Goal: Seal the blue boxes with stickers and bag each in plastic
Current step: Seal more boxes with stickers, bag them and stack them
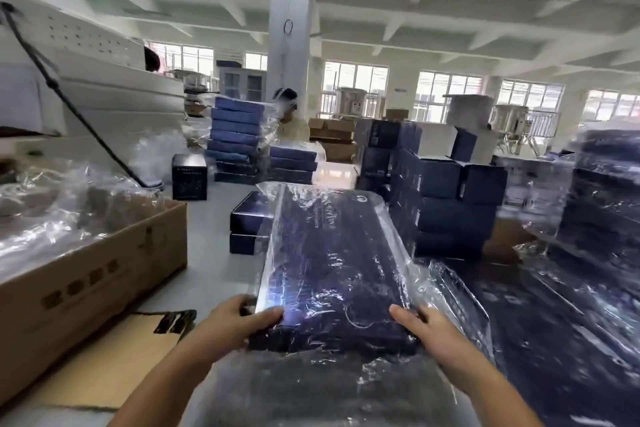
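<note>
From the head view, a long blue box (332,253) in a clear plastic bag (398,218) lies ahead over the table (214,270). The left hand (239,322) and right hand (422,326) grip its near corners, thumbs on top, fingers curled beneath.

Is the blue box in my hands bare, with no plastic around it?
No, a clear plastic bag wraps the blue box that the left hand and right hand hold.
</note>
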